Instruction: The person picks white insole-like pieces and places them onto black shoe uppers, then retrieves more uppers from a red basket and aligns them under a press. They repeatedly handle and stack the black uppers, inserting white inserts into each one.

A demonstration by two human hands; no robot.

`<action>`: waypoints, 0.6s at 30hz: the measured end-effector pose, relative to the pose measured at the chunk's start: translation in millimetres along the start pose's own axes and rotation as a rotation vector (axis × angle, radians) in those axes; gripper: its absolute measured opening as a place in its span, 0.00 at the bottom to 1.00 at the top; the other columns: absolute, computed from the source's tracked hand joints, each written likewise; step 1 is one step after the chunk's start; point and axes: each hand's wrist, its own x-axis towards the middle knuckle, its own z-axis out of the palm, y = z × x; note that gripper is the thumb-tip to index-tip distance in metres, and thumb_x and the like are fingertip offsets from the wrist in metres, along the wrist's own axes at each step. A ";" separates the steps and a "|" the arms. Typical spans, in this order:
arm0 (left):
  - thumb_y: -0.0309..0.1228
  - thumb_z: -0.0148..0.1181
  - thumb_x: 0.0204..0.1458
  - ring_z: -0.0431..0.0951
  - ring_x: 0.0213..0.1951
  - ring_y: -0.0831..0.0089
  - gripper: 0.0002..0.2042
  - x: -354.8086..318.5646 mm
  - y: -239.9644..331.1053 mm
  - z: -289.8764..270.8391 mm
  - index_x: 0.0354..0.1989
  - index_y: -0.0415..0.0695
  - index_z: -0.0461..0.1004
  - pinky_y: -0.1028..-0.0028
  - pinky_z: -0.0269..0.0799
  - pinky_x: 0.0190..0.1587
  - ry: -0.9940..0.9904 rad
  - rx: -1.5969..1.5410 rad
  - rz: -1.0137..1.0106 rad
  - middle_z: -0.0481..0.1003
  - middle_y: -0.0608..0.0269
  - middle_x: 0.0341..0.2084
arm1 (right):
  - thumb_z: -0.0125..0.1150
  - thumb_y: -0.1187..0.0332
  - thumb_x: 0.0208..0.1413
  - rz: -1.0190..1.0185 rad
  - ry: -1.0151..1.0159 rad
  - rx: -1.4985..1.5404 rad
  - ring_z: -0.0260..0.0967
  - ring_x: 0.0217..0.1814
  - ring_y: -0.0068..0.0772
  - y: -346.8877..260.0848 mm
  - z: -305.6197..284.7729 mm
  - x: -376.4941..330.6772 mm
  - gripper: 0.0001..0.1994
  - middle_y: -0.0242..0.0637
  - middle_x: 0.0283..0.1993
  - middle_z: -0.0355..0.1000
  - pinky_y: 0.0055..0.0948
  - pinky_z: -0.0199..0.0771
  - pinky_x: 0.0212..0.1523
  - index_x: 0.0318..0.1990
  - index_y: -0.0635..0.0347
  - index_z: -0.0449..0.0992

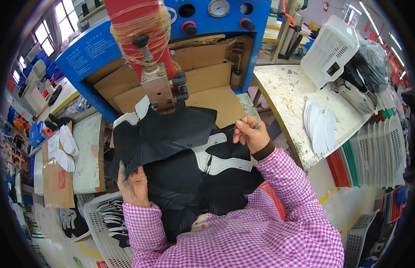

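My left hand [134,184] pinches the near left edge of a black shoe upper piece [169,134] with a white lining patch at its far left. The far edge of this piece lies at the metal head [159,89] of a blue machine [84,53]; whether it is clamped there I cannot tell. My right hand [251,133] is raised to the right of the piece, thumb and fingertips pressed together; anything between them is too small to make out. Nearer me, more black upper pieces [171,178] with a white lining patch [206,156] lie over my lap.
On the right table [279,94] are a fan of white insole-shaped pieces [319,127] and a tipped white basket [331,49]. Another basket [93,214] with black and white pieces stands at my lower left. White pieces [66,149] rest on cardboard [55,183] at the left table.
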 end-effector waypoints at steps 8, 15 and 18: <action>0.27 0.48 0.59 0.75 0.50 0.61 0.15 -22.0 -2.6 -21.5 0.52 0.34 0.68 0.62 0.77 0.49 -0.058 0.029 -0.199 0.72 0.50 0.50 | 0.57 0.60 0.59 0.017 0.079 0.092 0.55 0.12 0.20 -4.9 6.3 -6.7 0.16 0.28 0.16 0.59 0.20 0.59 0.16 0.22 0.57 0.65; 0.28 0.47 0.59 0.75 0.51 0.58 0.17 -31.0 -9.7 -50.6 0.55 0.34 0.66 0.58 0.76 0.50 -0.071 0.018 -0.315 0.72 0.49 0.51 | 0.52 0.64 0.62 0.054 -0.077 -0.048 0.78 0.35 0.33 -11.5 -3.0 -11.3 0.12 0.50 0.42 0.76 0.18 0.69 0.22 0.42 0.65 0.73; 0.28 0.48 0.59 0.75 0.50 0.58 0.17 -30.2 -8.9 -56.0 0.55 0.34 0.66 0.57 0.76 0.50 -0.035 0.030 -0.284 0.72 0.49 0.51 | 0.53 0.70 0.60 0.040 -0.051 -0.187 0.78 0.34 0.32 -9.6 -0.7 -14.8 0.07 0.48 0.40 0.77 0.17 0.68 0.22 0.41 0.65 0.72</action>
